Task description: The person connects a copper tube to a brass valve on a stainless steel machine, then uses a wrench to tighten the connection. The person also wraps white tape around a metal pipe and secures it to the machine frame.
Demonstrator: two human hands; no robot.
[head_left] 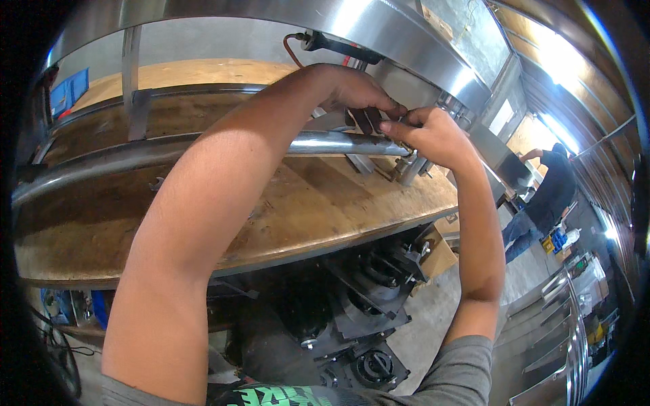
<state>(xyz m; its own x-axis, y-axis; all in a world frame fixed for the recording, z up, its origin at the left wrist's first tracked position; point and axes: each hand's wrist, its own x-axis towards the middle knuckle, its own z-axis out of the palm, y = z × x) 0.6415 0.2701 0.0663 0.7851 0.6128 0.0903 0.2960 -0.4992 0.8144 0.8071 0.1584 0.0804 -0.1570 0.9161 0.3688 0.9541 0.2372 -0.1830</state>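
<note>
My left hand (pixel 355 95) and my right hand (pixel 435 137) meet beneath the curved stainless steel panel (pixel 365 26), near its right end. Both are closed, thumbs and fingertips pinched close together. Whatever they pinch is small and mostly covered by the fingers; a bit of yellowish metal shows under the right thumb. Just below them, a round steel tube (pixel 338 143) ends at a short upright metal leg (pixel 409 169) over the wooden tabletop (pixel 311 196). A long black part (pixel 344 49) with a red cable hangs under the panel, above my left hand.
Several black metal assemblies (pixel 365 294) sit beneath the table, beside a cardboard box (pixel 439 254). A small wrench (pixel 157 183) lies on the tabletop. At far left is a blue object (pixel 70 92). Another person (pixel 547 186) stands at right, beyond stacked shiny metal pieces (pixel 552 338).
</note>
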